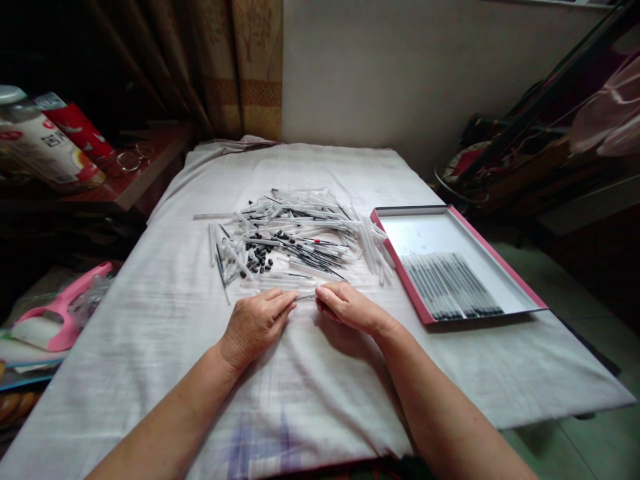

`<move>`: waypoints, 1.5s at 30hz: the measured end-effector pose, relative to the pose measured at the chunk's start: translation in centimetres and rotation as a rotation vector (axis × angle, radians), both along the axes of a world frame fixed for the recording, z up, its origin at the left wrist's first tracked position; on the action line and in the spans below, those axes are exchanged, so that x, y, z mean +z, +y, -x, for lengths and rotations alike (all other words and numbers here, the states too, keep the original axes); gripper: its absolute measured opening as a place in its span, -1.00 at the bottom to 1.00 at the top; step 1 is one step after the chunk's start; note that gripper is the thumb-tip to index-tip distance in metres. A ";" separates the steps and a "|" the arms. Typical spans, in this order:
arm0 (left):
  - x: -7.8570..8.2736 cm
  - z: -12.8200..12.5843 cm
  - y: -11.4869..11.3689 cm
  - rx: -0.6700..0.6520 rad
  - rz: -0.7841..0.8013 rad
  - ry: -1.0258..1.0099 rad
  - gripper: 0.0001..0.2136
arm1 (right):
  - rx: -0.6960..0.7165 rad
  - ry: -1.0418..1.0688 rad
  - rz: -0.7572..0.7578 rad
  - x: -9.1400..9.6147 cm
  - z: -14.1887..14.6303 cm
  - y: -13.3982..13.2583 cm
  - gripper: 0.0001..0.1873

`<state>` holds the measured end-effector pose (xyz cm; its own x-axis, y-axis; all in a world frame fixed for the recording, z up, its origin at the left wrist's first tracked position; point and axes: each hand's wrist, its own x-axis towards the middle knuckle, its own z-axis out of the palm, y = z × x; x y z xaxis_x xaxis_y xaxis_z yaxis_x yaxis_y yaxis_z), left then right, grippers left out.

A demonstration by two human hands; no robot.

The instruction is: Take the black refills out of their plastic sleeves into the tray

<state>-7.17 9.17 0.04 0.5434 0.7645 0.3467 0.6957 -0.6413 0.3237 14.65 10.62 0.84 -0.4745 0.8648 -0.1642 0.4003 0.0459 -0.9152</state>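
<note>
My left hand [260, 322] and my right hand [347, 307] face each other over the near side of the cloth, both closed in a pinch. A short stretch of a thin pen tube [305, 296] shows between their fingertips; its ends are hidden in my fingers. Just beyond lies a loose pile of translucent tubes [320, 223], with thin black refill-like rods [313, 257] among them. Small black plugs [260, 257] are scattered at the pile's left side.
A shallow pink-edged box [477, 257] at the right holds a row of filled tubes [445, 287]. White cloth [165, 347] covers the table. To the left are a pink-handled tool [63, 313], a jar [45, 147] and eyeglasses [130, 160] on a wooden surface.
</note>
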 end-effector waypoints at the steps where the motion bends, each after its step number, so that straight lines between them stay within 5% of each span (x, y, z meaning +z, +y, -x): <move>1: 0.0 0.0 0.0 0.000 0.007 0.005 -0.73 | 0.001 -0.010 -0.005 0.0 0.0 0.0 -0.45; 9: -0.4 -0.3 0.2 -0.001 0.014 -0.025 -0.74 | -0.008 0.019 0.013 -0.2 0.1 0.2 -0.44; 15: -0.9 -1.0 0.9 0.029 0.014 -0.126 -0.76 | -0.150 0.177 0.109 -0.5 0.4 0.3 -0.41; 21: -0.7 -1.1 0.9 0.009 0.028 -0.260 -0.77 | -0.284 0.338 0.032 -0.6 1.5 0.2 -0.55; 27: -0.8 -0.6 1.0 0.036 0.051 -0.267 -0.75 | -0.543 0.452 -0.044 -0.1 1.6 0.5 -0.56; 32: -1.2 0.0 1.3 0.041 0.043 -0.260 -0.74 | -0.857 0.581 -0.219 1.6 -2.4 1.5 -0.55; 35: -1.3 0.1 1.4 0.040 0.047 -0.263 -0.75 | -1.042 0.444 -0.433 3.0 -7.7 2.2 -0.54; 39: -1.3 0.1 1.6 0.048 0.083 -0.285 -0.76 | -1.123 -0.064 -0.658 4.5 -16.3 2.7 -0.52; 45: -1.5 0.2 1.8 0.094 0.089 -0.285 -0.75 | -1.034 -0.974 -0.369 4.0 -26.2 3.3 -0.63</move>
<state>-7.34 10.97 -1.50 0.3598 0.8409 0.4043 0.6238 -0.5390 0.5659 40.84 13.93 4.88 0.5350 0.8067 0.2511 0.8390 -0.4724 -0.2701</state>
